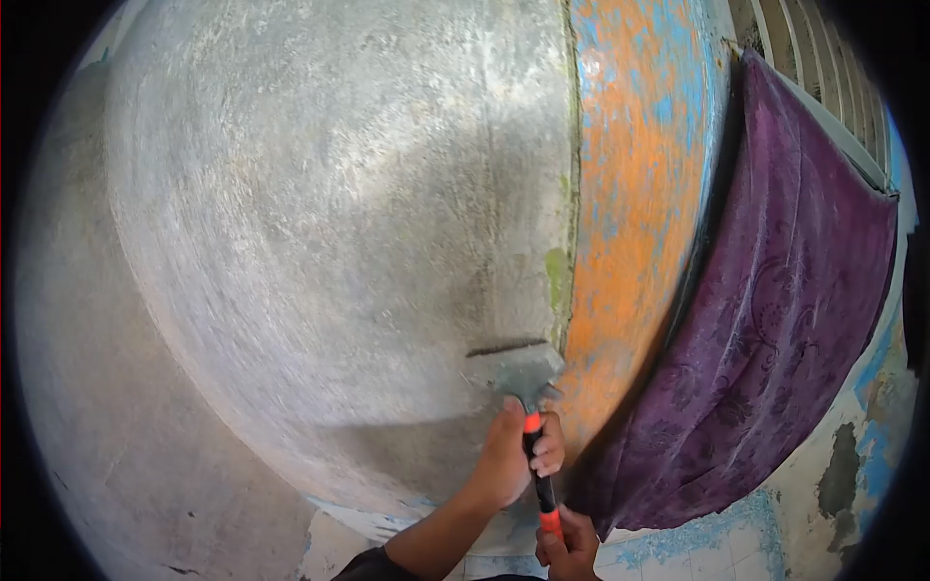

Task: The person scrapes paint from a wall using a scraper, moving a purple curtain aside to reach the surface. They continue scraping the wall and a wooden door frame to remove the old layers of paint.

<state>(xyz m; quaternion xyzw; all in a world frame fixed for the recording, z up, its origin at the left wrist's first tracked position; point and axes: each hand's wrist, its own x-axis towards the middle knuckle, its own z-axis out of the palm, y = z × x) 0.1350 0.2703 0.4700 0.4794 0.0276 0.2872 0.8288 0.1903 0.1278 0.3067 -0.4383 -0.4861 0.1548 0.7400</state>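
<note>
A scraper with a wide metal blade and a black and orange handle stands upright against a grey wall. Its blade edge lies on the wall, close to a strip with orange and blue paint. My left hand is closed round the upper handle, just below the blade. Lower down, my right hand grips the orange end of the same handle. A green patch shows on the wall above the blade, along the dark line beside the orange strip.
A purple patterned cloth hangs at the right beside the orange strip. Behind its top are pale slats. White tiles and chipped blue and white paint show below it. Another grey surface lies at the left.
</note>
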